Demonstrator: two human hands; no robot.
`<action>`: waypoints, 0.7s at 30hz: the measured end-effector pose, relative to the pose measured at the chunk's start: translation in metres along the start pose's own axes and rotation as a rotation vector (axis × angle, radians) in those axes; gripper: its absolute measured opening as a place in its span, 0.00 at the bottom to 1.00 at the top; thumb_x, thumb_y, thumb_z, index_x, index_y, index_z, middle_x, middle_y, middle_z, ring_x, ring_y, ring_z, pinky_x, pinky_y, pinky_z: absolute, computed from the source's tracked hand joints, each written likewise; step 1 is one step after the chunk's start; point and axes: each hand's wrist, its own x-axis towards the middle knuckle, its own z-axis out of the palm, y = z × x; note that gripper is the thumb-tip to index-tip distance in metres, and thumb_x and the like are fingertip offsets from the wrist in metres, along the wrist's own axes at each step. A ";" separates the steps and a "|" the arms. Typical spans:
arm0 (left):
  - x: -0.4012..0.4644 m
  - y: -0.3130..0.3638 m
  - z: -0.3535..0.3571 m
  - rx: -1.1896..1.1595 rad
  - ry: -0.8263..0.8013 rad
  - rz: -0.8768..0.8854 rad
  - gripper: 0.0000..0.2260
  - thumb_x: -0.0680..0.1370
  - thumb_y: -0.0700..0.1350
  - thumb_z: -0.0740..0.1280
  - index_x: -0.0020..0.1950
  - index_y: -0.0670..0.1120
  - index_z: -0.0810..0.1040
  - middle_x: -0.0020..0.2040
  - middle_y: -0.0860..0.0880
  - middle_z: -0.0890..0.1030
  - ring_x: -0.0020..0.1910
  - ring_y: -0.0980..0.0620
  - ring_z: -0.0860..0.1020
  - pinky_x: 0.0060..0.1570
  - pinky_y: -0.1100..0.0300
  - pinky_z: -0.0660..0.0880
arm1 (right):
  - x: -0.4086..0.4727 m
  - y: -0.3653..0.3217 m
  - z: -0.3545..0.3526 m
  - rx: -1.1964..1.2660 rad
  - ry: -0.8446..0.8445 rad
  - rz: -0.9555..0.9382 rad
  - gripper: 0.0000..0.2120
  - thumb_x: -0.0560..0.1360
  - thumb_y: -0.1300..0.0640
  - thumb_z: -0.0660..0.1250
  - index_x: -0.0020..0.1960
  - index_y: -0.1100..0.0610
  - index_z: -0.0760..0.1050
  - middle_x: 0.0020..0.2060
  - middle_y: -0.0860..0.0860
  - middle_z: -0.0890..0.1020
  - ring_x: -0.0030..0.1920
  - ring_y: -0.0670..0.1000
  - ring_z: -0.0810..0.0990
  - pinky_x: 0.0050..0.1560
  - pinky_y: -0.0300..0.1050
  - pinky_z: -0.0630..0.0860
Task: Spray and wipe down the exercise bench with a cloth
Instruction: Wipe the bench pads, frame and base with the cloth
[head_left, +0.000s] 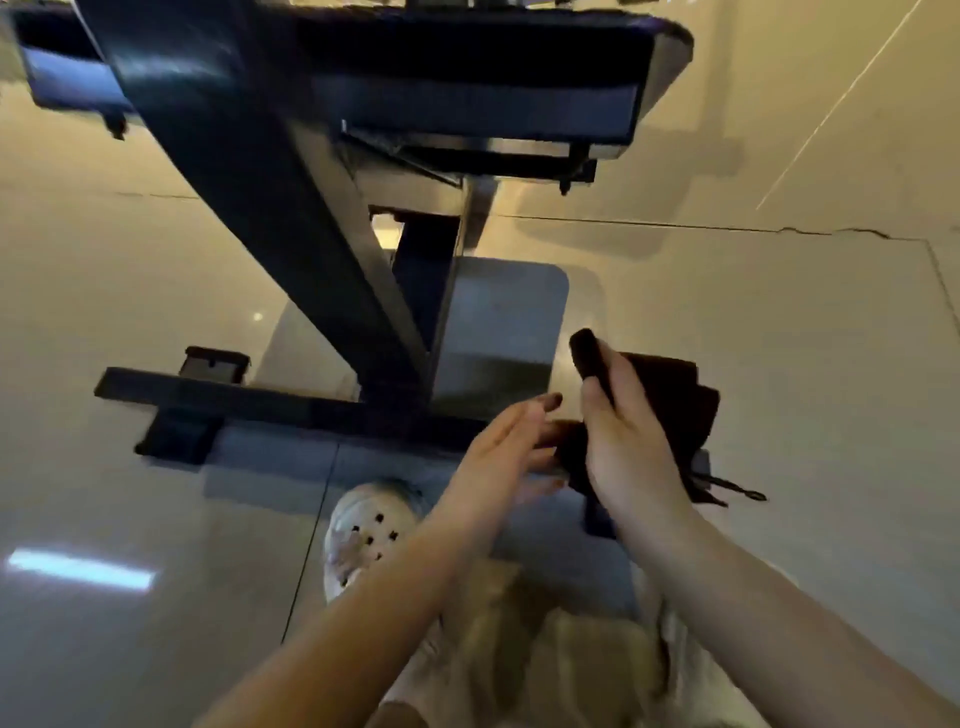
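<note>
Holding a dark cloth (670, 415) bunched in front of the body, low, over the bench (291, 218) foot bar. Right hand (623, 441) clenched round it, one end poking up past the thumb; left hand (498, 447) flat-fingered, touching its near edge. Bench frame beam runs long from far left down to the foot, pad at top. No spray bottle visible, no wiping contact: judged early, cloth being readied, bench wipe left. White shoe (369, 530) below.

Gym: exercise bench (322, 171), tiled floor (779, 338)
</note>
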 end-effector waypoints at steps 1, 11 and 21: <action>0.001 -0.001 -0.007 -0.105 0.035 -0.061 0.14 0.83 0.50 0.57 0.65 0.47 0.74 0.60 0.44 0.80 0.59 0.45 0.79 0.57 0.51 0.77 | 0.003 0.007 0.018 -0.019 -0.080 0.062 0.16 0.84 0.50 0.54 0.70 0.38 0.65 0.60 0.44 0.73 0.64 0.47 0.72 0.59 0.37 0.67; 0.032 -0.045 -0.082 0.396 0.401 -0.086 0.19 0.75 0.43 0.72 0.65 0.50 0.73 0.52 0.51 0.79 0.53 0.49 0.79 0.54 0.47 0.79 | 0.039 0.077 0.025 -1.030 -0.437 -0.380 0.23 0.83 0.54 0.56 0.77 0.49 0.59 0.77 0.49 0.60 0.76 0.51 0.57 0.75 0.46 0.51; 0.004 -0.073 -0.128 1.162 0.624 0.469 0.22 0.76 0.45 0.68 0.70 0.45 0.72 0.68 0.42 0.72 0.68 0.42 0.66 0.67 0.47 0.61 | 0.038 0.120 -0.029 -1.577 -0.408 -0.658 0.39 0.72 0.59 0.73 0.77 0.52 0.58 0.76 0.56 0.64 0.72 0.62 0.67 0.67 0.67 0.67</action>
